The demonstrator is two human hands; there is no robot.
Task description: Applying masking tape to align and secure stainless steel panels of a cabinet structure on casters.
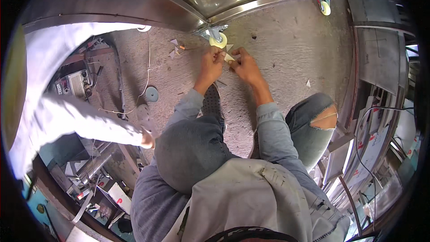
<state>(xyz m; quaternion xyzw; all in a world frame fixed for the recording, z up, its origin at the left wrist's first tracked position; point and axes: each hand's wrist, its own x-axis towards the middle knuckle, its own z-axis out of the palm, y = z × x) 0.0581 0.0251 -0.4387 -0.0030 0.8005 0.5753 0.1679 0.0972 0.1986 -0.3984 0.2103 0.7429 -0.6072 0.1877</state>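
Note:
My left hand [210,68] is closed, its fingertips pinched together just below a pale yellow caster wheel [218,41] under the corner of a stainless steel cabinet [170,6]. What those fingertips hold, if anything, is too small to make out. Beside it, my right hand [246,67] pinches a small pale flat piece [229,57] between thumb and fingers, and this piece reaches toward the left fingertips. A pale pointed scrap [230,47] shows just beyond my fingers, close to the caster.
A second caster [324,6] stands under the cabinet's far right. Small scraps [174,48] and a grey disc [152,94] lie on the concrete floor. Another person's white sleeve [89,121] reaches in from the left. Metal sheets [378,58] lean at right.

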